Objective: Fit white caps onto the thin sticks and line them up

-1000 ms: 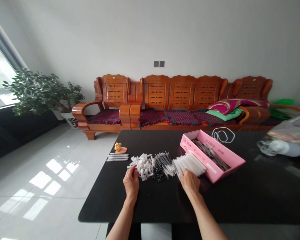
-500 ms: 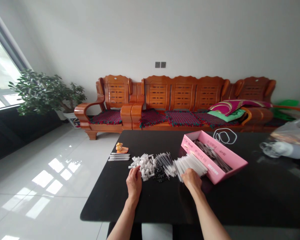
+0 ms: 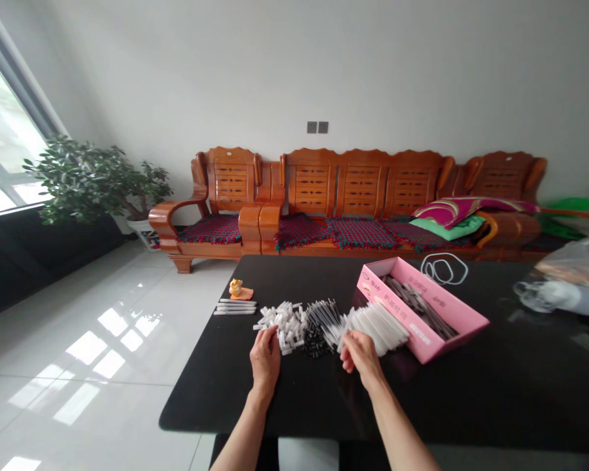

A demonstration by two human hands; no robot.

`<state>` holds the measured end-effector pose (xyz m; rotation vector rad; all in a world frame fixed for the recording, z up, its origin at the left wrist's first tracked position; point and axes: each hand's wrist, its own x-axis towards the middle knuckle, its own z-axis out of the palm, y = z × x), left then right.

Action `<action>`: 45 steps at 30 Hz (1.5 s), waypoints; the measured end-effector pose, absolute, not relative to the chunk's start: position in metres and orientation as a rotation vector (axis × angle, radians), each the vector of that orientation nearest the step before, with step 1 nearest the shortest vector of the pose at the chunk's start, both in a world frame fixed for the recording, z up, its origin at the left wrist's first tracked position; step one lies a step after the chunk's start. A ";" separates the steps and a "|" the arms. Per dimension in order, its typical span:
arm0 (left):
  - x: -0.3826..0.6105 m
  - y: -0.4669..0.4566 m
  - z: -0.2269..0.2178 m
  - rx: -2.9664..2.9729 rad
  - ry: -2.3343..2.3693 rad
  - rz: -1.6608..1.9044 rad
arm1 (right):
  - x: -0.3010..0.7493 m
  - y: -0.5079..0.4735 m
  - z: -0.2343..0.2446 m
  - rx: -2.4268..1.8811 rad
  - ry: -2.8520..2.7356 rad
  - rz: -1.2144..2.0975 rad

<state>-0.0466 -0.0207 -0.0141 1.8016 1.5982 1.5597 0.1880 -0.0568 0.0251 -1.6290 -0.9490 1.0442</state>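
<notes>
My left hand [image 3: 265,356] rests at the near edge of a heap of short white caps [image 3: 287,320], its fingers pinched together; whatever they hold is hidden. In the fingers of my right hand [image 3: 361,356] is what looks like a white plastic tube [image 3: 342,341], one end showing by the fingertips. Behind that hand lies a pile of similar white tubes [image 3: 380,327]. Between the hands are thin dark pen refills [image 3: 325,317] with pale ends and a small heap of black plugs [image 3: 316,343].
A pink box [image 3: 424,343] holding grey pen-like sticks [image 3: 421,307] stands right of the tubes. Several grey sticks [image 3: 235,307] lie side by side at left, near a small orange figurine [image 3: 236,288]. A white cable [image 3: 444,269] and white bottle-like object [image 3: 576,297] lie farther right on the black table [image 3: 216,392].
My right hand has moved left from the pile of white tubes, with a tube seemingly in its fingers. My left hand has stayed by the white caps.
</notes>
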 end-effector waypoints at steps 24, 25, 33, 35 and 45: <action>0.052 0.039 0.024 1.910 1.943 0.681 | 0.167 -0.067 -0.004 -1.513 -0.899 1.040; 0.054 0.042 0.025 1.902 1.956 0.652 | 0.167 -0.067 -0.006 -1.511 -0.906 1.042; 0.064 0.050 0.028 1.955 1.991 0.417 | 0.167 -0.066 -0.009 -1.514 -0.898 1.057; 0.065 0.051 0.028 1.958 1.991 0.421 | 0.167 -0.066 -0.007 -1.523 -0.901 1.067; 0.072 0.055 0.030 1.946 1.952 0.476 | 0.164 -0.066 -0.003 -1.539 -0.899 1.036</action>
